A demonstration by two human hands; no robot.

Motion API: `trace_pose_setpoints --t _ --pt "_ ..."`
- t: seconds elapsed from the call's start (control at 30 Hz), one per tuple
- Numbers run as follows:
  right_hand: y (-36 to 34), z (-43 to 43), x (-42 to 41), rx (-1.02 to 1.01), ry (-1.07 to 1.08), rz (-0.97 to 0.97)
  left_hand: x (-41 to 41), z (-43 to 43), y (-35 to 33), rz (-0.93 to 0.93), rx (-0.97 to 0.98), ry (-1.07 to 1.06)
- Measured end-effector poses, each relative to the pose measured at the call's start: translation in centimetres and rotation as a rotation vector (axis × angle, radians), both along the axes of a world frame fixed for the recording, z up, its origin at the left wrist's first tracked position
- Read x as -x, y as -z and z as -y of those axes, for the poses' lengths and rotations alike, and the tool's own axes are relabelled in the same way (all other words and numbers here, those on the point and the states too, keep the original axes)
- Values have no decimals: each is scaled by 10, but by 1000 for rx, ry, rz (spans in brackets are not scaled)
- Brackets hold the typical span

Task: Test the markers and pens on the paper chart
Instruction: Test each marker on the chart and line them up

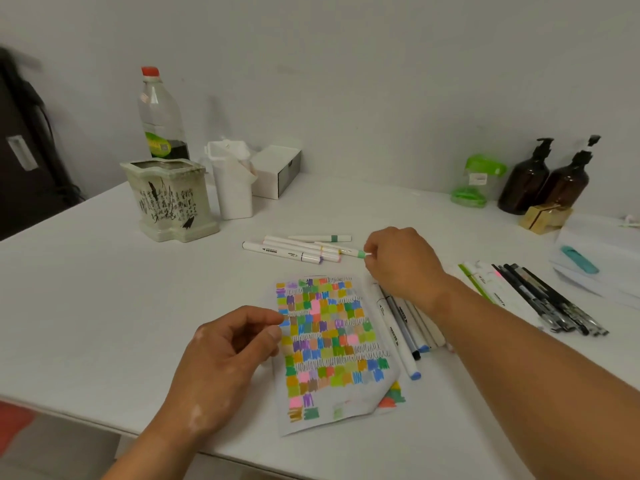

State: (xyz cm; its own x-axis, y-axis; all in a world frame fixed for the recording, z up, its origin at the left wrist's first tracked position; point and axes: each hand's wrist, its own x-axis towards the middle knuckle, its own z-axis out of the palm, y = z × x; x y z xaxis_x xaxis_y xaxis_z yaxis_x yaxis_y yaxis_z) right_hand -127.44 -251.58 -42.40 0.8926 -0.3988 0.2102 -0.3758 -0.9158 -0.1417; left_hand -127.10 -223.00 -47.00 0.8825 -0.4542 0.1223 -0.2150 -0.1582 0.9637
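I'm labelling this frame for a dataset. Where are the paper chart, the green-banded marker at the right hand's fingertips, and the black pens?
paper chart (332,341), head view, middle of the coloured swatches.
green-banded marker (361,253), head view, on its green band.
black pens (554,301), head view, mid-barrel in the bundle.

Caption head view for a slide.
Right hand pinches a green-banded marker beyond the swatch-filled paper chart; left hand at its edge.

White table (104,289), paper chart (332,344), markers (294,249), bottles (524,181)

Soft, even, bright light; faint shadows; wide-angle bending and blur at edges.
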Motion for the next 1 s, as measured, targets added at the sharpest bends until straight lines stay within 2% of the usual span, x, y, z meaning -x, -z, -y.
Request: trace_pose_setpoints --t 0.2,0.37,0.43,0.5,0.63,0.7,0.83,1.0 --pt "19 24 -39 50 -47 -132 1 0 -2 -6 9 19" --pt "12 38 -39 121 -4 -119 -1 -2 0 -17 13 31" --pt "-4 45 -29 86 1 -128 -2 -2 1 -20 14 42" --pt "-21 46 -15 -78 0 -96 -1 -2 2 -17 17 54" --pt "-43 17 28 -768 -55 114 0 -2 2 -6 16 72" --pt "-41 -4 50 -1016 -98 169 1 -2 2 -7 18 81" --pt "-25 -46 78 -1256 -164 224 4 -3 2 19 7 134" --pt "-1 -86 85 -1302 -274 218 10 -3 -1 150 -57 211"
